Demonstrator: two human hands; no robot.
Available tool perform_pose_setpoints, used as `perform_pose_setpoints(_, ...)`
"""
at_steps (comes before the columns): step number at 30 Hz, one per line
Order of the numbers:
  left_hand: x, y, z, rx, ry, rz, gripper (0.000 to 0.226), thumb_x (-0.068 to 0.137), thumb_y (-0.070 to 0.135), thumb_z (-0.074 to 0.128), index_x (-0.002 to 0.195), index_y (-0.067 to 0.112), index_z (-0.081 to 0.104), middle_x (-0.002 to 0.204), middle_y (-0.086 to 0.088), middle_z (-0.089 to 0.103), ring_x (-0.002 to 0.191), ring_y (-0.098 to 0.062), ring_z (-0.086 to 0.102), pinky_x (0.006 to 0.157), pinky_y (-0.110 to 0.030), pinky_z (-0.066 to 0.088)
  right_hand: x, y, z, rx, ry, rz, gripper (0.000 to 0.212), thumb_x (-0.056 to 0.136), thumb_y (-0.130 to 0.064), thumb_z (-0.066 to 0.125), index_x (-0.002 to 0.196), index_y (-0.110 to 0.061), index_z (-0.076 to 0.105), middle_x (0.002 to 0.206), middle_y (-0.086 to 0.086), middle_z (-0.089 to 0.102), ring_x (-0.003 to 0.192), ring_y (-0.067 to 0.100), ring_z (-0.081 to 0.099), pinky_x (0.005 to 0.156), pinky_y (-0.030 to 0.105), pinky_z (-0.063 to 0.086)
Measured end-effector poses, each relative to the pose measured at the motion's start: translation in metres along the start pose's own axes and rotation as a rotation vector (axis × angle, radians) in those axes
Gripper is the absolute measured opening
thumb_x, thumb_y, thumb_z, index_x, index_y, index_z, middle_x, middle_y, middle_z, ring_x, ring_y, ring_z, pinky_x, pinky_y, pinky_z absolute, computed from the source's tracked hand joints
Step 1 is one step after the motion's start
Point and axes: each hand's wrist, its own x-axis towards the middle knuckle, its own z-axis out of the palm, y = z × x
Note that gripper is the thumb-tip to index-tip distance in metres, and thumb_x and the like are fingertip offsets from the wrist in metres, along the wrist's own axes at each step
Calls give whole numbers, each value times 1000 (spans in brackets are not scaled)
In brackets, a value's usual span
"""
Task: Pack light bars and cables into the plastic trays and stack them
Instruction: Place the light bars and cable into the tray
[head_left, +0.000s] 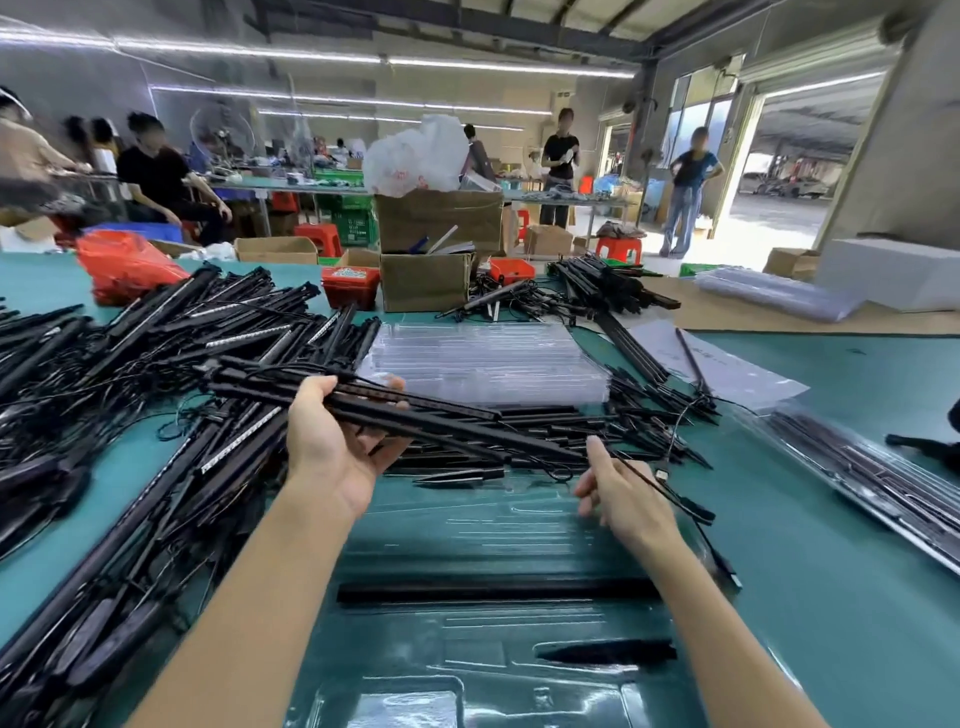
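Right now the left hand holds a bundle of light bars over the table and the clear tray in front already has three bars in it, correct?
Not quite. The head view shows the clear tray holding one long bar and a shorter piece, not three bars. The left hand does hold the bundle of light bars.

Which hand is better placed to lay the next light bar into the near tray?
Probably left: the left hand already holds light bars; the right hand pinches a cable above the tray.

Green table (831, 545), light bars (130, 364), clear trays (488, 358)
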Motion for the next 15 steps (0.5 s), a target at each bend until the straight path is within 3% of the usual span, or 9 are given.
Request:
perform_pose_setpoints(3, 0, -22, 6, -79, 12, -32, 34, 97, 40, 37, 87, 15, 60, 83, -10, 76, 66, -22, 69, 55, -33, 59, -5, -3, 1, 102, 8, 1, 74, 103, -61, 19, 79, -14, 70, 65, 0, 72, 60, 11, 62, 76, 34, 49)
perform_pose_setpoints(6, 1, -44, 1, -120, 40, -49, 38, 96, 42, 41, 88, 15, 65, 85, -12, 76, 62, -20, 71, 51, -31, 58, -9, -12, 2, 303, -45, 18, 69, 103, -60, 18, 96, -17, 71, 73, 8, 75, 47, 14, 56, 65, 31, 51)
perform_pose_setpoints(8, -1, -55, -8, -98, 51, -40, 39, 97, 43, 42, 86, 14, 66, 86, -15, 76, 61, -19, 71, 47, -28, 55, -10, -17, 4, 421, -52, 21, 71, 101, -64, 14, 101, -18, 69, 79, 14, 76, 54, 24, 61, 70, 38, 54)
perform_pose_setpoints(11, -3, -58, -18, -129, 27, -28, 43, 99, 39, 41, 77, 13, 67, 82, -18, 76, 61, -21, 72, 46, -28, 56, -11, -19, 5, 443, -71, -5, 80, 104, -60, 11, 78, -6, 64, 77, 14, 75, 69, 28, 66, 74, 37, 50)
perform_pose_setpoints(13, -4, -56, -22, -155, -13, -9, 54, 100, 38, 42, 64, 14, 74, 81, -18, 76, 61, -20, 72, 47, -27, 57, -12, -18, 8, 293, -128, -64, 63, 107, -44, 24, 70, -12, 64, 83, 6, 77, 83, 23, 68, 86, 39, 48)
perform_pose_setpoints(15, -5, -55, -25, -162, -28, -5, 53, 99, 37, 45, 61, 14, 73, 80, -20, 75, 56, -20, 68, 45, -23, 53, -12, -21, 13, 47, -233, -148, 38, 103, -34, 36, 84, -29, 69, 106, -4, 72, 97, 12, 64, 96, 41, 48)
